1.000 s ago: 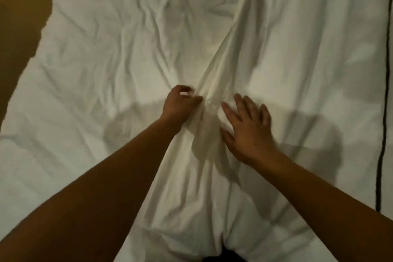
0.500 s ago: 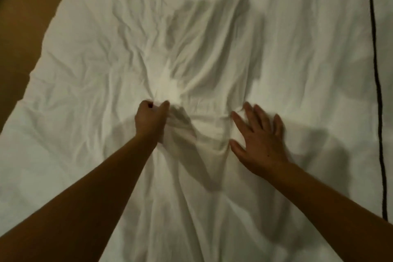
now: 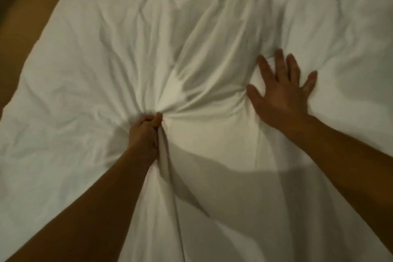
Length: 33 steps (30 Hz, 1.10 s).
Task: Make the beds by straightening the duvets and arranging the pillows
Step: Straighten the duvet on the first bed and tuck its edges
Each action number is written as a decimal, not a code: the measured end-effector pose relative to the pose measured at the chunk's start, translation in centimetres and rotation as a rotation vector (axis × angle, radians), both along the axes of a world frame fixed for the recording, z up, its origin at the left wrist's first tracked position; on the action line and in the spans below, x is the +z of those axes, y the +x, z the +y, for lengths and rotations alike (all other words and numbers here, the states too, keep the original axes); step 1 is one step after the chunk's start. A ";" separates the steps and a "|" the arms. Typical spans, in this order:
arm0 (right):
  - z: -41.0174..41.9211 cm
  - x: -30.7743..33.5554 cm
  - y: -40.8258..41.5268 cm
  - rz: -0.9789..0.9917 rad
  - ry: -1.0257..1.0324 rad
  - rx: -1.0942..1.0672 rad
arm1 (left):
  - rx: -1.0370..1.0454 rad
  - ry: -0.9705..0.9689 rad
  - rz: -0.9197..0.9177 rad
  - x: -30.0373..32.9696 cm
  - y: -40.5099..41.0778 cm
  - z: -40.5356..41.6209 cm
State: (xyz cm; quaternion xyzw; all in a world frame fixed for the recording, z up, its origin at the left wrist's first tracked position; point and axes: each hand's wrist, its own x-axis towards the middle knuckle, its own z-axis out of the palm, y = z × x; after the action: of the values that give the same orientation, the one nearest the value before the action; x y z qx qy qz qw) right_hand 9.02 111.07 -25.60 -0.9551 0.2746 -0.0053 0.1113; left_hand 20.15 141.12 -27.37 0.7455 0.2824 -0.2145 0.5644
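duvet bunched up mid-bed

left hand grips a fistful of duvet, right hand lies flat and open on it just to the right. the big fold runs from the fist up toward the far edge, so i'd guess the pull goes back toward the body.

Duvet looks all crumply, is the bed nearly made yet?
Not yet. Done: the white duvet is spread over the bed, its far edge showing. In hand: the left hand grips a bunch of the cloth, with folds fanning out from it, while the right hand presses flat with fingers spread. Left: the creases need smoothing, and no pillows are in view, so arranging them can't be judged.
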 end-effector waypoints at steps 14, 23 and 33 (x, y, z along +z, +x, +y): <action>0.4 -2.1 7.0 -0.004 -0.095 -0.071 | -0.096 -0.076 0.142 -0.4 1.0 0.5; 0.2 -3.2 7.0 -0.007 -0.126 -0.087 | -0.121 -0.153 0.307 0.1 1.4 0.3; -0.7 -3.9 7.1 -0.076 -0.138 -0.077 | -0.460 -0.132 0.053 9.7 6.0 -6.7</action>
State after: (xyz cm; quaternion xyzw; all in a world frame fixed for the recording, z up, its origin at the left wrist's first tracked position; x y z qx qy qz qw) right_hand 16.17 110.33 -29.52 -0.9484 0.3055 -0.0650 0.0552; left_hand 26.11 134.40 -17.72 0.7459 0.1054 -0.3745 0.5406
